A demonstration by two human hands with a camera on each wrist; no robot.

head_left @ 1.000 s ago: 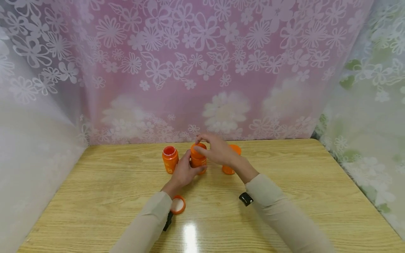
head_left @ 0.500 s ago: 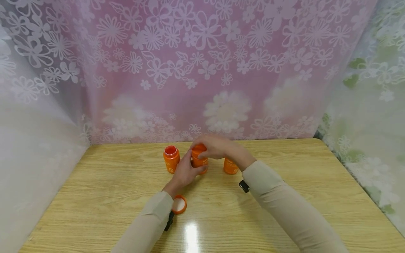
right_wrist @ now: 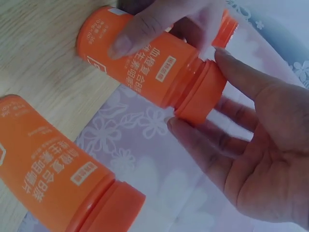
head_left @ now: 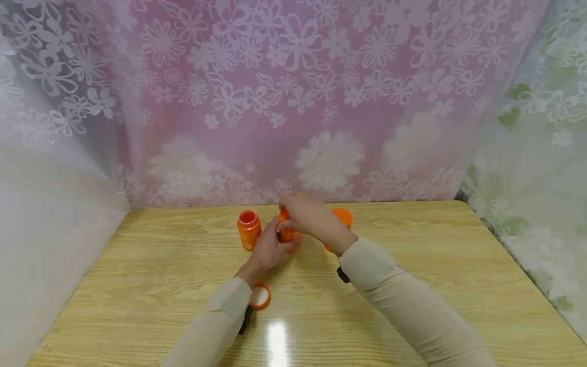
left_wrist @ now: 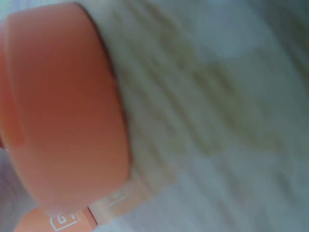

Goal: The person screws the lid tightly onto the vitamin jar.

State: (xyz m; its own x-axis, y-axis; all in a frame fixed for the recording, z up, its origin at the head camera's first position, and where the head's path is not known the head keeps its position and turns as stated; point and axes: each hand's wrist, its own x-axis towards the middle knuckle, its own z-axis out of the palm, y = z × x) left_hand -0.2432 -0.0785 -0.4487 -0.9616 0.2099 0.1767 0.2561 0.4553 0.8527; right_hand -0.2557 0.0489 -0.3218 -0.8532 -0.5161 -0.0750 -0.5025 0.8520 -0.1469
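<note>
An orange bottle (right_wrist: 154,67) with white lettering stands in the middle of the table, its orange cap (right_wrist: 200,94) on the mouth. My left hand (head_left: 267,251) grips this bottle round the body, thumb across the label in the right wrist view. My right hand (head_left: 306,214) is over the top and holds the cap between the fingertips. Just to the left stands a second orange bottle (head_left: 249,234), uncapped, its red inside showing. A loose orange cap (head_left: 260,295) lies beside my left wrist, its pale inner face up; it fills much of the left wrist view.
A third orange bottle (right_wrist: 53,164) with its cap on stands to the right, partly behind my right forearm in the head view. The wooden table (head_left: 435,265) ends at a pink flowered curtain (head_left: 321,102) behind, with pale curtains at both sides.
My right hand has closed round the cap and turned on it, the wrist and forearm shifting left. More of the right bottle's cap shows than half a second ago. My left hand stays put.
</note>
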